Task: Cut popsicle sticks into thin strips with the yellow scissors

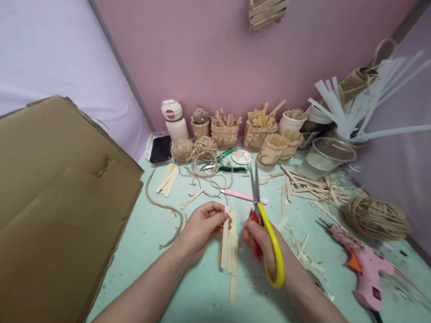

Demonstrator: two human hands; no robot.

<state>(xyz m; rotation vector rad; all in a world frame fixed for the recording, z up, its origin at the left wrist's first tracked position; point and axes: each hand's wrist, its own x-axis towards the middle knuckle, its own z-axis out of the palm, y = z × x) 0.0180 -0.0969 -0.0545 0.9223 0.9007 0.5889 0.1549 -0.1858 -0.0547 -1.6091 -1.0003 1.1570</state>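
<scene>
Low in the middle of the frame, the left hand (206,224) pinches thin wooden strips (227,252) near their top, probably to keep the bunch together. The right hand (263,243) grips scissors (257,198) by the handles, blades pointing up the frame, maybe so they miss the other hand. A pink glue gun (367,264) lies lower right.

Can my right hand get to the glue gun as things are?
Probably not to grip it yet: your right hand is holding the scissors. The glue gun lies off to its right, with just low scraps seeming to lie between.
</scene>
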